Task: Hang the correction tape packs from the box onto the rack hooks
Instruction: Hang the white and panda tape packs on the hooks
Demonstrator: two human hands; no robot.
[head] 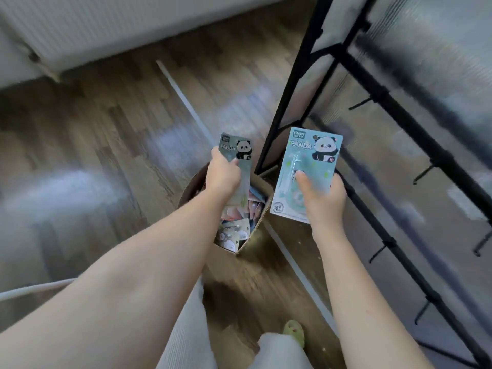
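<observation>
Both forearms extended forward, frame centre. Left hand (222, 173) fingers curled, gripping grey-green panda-print card pack (237, 166) above open cardboard box (255, 222). Right hand (323, 198) pinches light-blue panda correction tape pack (306, 166), thumb on front, beside black metal rack (386, 107) at right.

Soft, even indoor light, moderately bright; pale bluish glare patches lie on the floor (111, 145) well left of the left hand (222, 174) and beyond it; shadows are faint and diffuse; motion blur smears the floor, the wall and the rack (394, 115) to the right of the right hand (326, 198); both packs the hands hold stay fairly sharp, print legible; wide-angle distortion bends straight lines toward the edges; forearms loom large near the bottom.
</observation>
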